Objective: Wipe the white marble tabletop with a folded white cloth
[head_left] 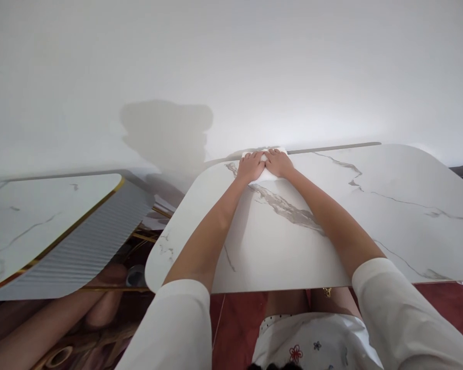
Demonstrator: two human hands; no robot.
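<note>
Both my arms reach across a white marble-patterned table [370,226] to its far edge by the wall. My left hand [250,165] and my right hand [278,162] lie side by side, fingers flat and pressed down on a white cloth or folded tissue [268,176]. The cloth shows only as a small white patch under and between the hands. The fingers point toward the wall and are stretched out, not curled.
A plain white wall [231,67] rises right behind the table. To the left stands a second marble-top table [42,221] with a gold rim and ribbed grey side. Rolled brown tubes [54,329] lie on the red floor [239,324] at lower left.
</note>
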